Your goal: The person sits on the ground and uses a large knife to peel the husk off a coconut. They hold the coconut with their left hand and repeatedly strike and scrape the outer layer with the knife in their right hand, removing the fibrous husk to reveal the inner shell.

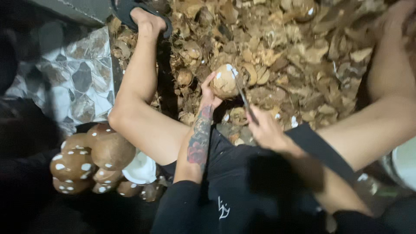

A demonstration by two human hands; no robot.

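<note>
My left hand (209,92) holds a brown husked coconut (225,80) with white patches, raised between my knees. My right hand (265,130) grips the handle of a dark knife (242,96). The blade slants up to the coconut's right side and touches it. My left forearm carries a dark tattoo. Both legs are spread wide, the left foot in a dark sandal (130,11) at the top left.
A thick litter of brown husk and shell pieces (294,47) covers the ground ahead. Several peeled brown coconuts (93,158) lie piled at the lower left beside a white piece (141,171). Patterned tiles (78,78) show at the left. A white container rim (407,162) sits at the right.
</note>
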